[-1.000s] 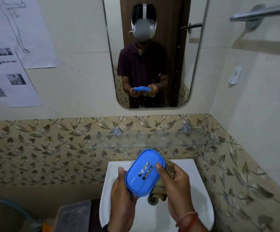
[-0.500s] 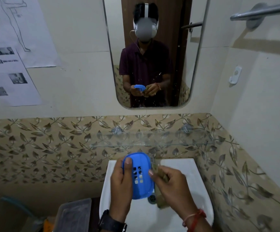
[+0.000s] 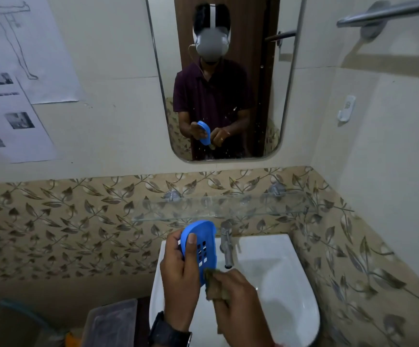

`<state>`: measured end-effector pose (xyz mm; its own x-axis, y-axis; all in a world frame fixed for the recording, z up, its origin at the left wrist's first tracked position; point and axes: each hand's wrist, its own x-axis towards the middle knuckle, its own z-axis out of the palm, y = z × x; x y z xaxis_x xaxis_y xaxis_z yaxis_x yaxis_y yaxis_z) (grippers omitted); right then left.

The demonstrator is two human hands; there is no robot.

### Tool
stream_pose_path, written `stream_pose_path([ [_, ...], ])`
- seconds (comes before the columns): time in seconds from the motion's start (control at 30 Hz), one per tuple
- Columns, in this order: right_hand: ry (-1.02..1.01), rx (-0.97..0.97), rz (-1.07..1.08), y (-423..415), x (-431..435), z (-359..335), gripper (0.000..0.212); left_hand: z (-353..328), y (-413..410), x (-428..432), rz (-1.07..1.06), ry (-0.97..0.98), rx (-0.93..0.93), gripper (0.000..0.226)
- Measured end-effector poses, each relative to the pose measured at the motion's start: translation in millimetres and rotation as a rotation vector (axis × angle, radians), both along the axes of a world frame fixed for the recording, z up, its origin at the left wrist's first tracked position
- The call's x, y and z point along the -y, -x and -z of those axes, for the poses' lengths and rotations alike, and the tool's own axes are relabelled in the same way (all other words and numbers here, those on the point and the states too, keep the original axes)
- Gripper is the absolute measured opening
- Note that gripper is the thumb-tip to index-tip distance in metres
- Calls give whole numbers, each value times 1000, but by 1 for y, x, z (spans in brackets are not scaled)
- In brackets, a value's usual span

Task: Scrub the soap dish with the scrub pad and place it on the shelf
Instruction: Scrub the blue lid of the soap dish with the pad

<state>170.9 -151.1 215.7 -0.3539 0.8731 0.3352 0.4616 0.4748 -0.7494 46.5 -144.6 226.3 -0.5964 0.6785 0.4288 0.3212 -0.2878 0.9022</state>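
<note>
My left hand (image 3: pixel 179 279) holds the blue slotted soap dish (image 3: pixel 201 242) upright over the sink, thumb across its face. In my right hand (image 3: pixel 238 304) is a brownish scrub pad (image 3: pixel 214 288), pinched and pressed against the dish's lower edge. The glass shelf (image 3: pixel 253 209) runs along the leaf-patterned tiles just above and behind the dish, with nothing on it.
A white sink (image 3: pixel 286 279) lies below my hands, with a chrome tap (image 3: pixel 226 246) right of the dish. The mirror (image 3: pixel 223 78) shows a person's reflection. A grey plastic bin (image 3: pixel 111 324) stands lower left. A towel bar (image 3: pixel 388 11) is upper right.
The dish has turned from tilted flat to upright in my left hand. My right hand with the pad has dropped from the dish's right side to its lower edge, uncovering the tap.
</note>
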Motion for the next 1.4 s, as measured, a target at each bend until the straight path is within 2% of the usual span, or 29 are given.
stream_pose_path([
  [0.13, 142, -225, -88, 9, 15, 1, 22, 7, 2, 5, -78, 17, 115, 31],
  [0.23, 182, -190, -141, 4, 14, -3, 25, 8, 2, 6, -41, -14, 241, 26],
  [0.3, 100, -83, -127, -4, 11, -7, 26, 7, 2, 6, -13, -38, 336, 23],
  [0.37, -46, -57, -56, -13, 1, -9, 30, 6, 3, 7, -1, -61, 426, 23],
  [0.47, -170, -127, 216, -26, -26, -10, 35, 2, 10, 9, 13, -82, 564, 20],
  [0.53, -185, -229, 305, -28, -35, -17, 37, 1, 14, 9, 46, -96, 647, 23],
  [0.63, -187, -373, 137, -14, -22, -20, 49, -1, 11, 7, 93, -95, 739, 34],
  [0.73, -184, -371, 89, 0, 8, -2, 63, -1, 8, 4, 48, -106, 770, 31],
  [0.9, -77, -364, -30, 7, 30, 10, 45, 2, 9, 2, -65, -73, 677, 30],
  [1.0, -24, -496, 169, -6, 7, 13, 42, -1, 9, 6, -16, -133, 742, 23],
  [1.07, 4, -565, 297, -19, -7, 8, 52, -2, 11, 8, -7, -152, 661, 19],
  [1.13, -117, -490, 264, -25, -12, -2, 56, 0, 11, 9, -7, -122, 521, 18],
  [1.2, -192, -346, 108, -19, -11, -9, 52, 3, 7, 12, 10, -76, 367, 22],
  [1.3, -96, -119, -4, -4, -6, -7, 38, 8, 0, 15, 38, -60, 209, 36],
  [1.4, 44, -52, -15, 5, 7, -3, 33, 9, -1, 14, -8, -55, 171, 40],
])
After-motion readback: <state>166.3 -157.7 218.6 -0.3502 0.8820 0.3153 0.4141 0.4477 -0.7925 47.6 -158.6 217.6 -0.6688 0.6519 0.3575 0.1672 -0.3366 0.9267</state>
